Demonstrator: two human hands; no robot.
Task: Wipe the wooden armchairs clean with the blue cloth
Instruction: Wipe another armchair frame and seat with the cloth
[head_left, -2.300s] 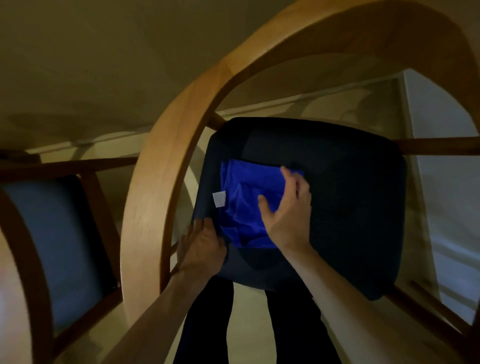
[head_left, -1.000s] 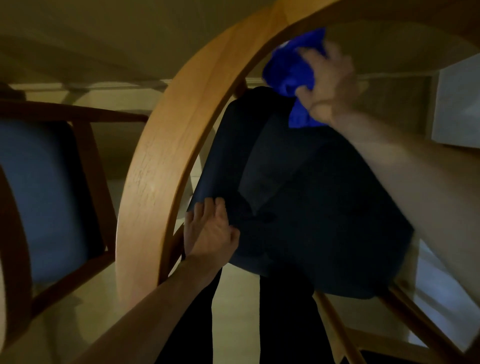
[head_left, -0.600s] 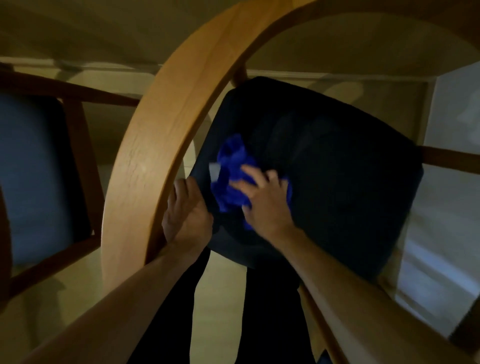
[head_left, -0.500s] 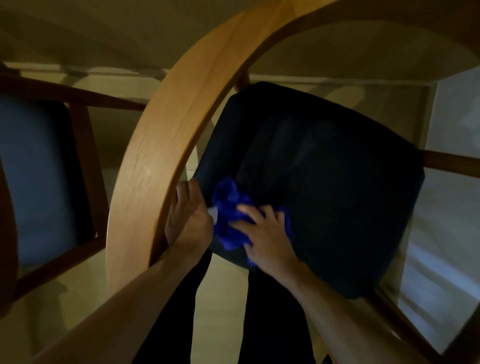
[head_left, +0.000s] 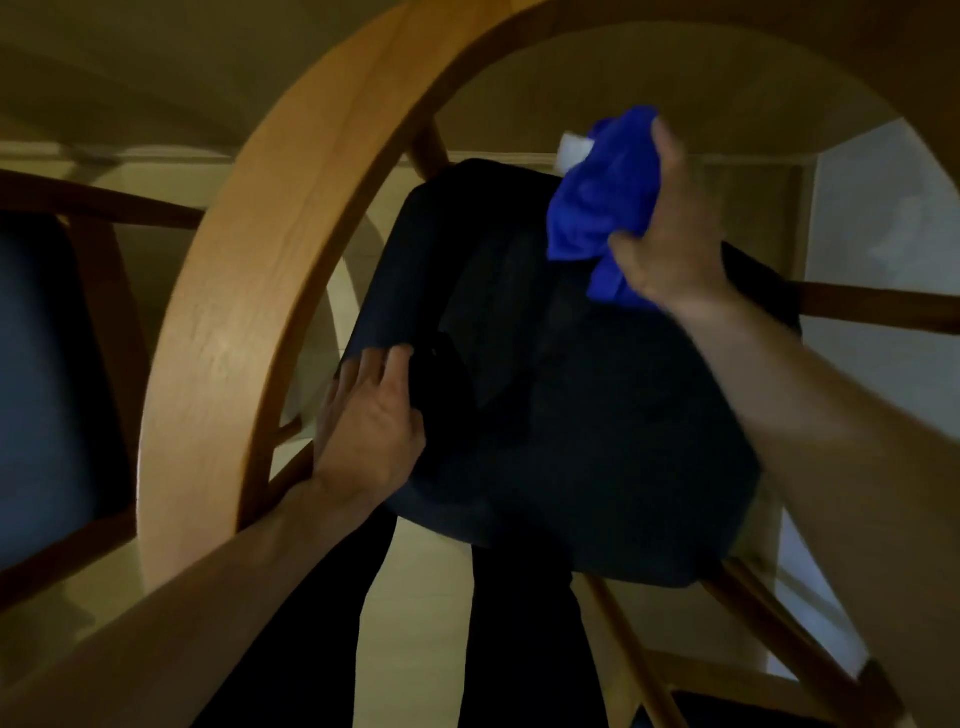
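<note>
1. Two armchairs show: the near armchair (head_left: 244, 291) with its curved wooden arm sweeping from lower left up over the top of the view, and a second chair (head_left: 57, 364) at the left edge, its blue-grey pad framed by dark wood.
2. One cloth (head_left: 602, 202), two hands, and one dark seat (head_left: 571, 426) on the near armchair.
3. The right hand (head_left: 670, 234) grips the cloth in a bunch, fingers curled round it, thumb up along its right side. A small white tag sticks out at the cloth's upper left.
4. The cloth is at the far end of the seat, upper right of centre, under the arch of the arm. Whether it touches the seat there, I cannot tell; the hand is blurred.
5. The left hand (head_left: 369, 426) rests on the seat's near left corner, fingers straight and pointing away from the person, just beside the curved arm.
6. The seat's left edge runs close to the arm, with a narrow gap showing pale floor (head_left: 415, 639). The near edge overhangs the person's dark trouser legs.
7. Most of the seat lies open between the two hands.
8. At the right, wooden rails cross behind and below the seat.
9. The bunched cloth has its long axis running from upper left to lower right, its lower end tucked under the palm.
</note>
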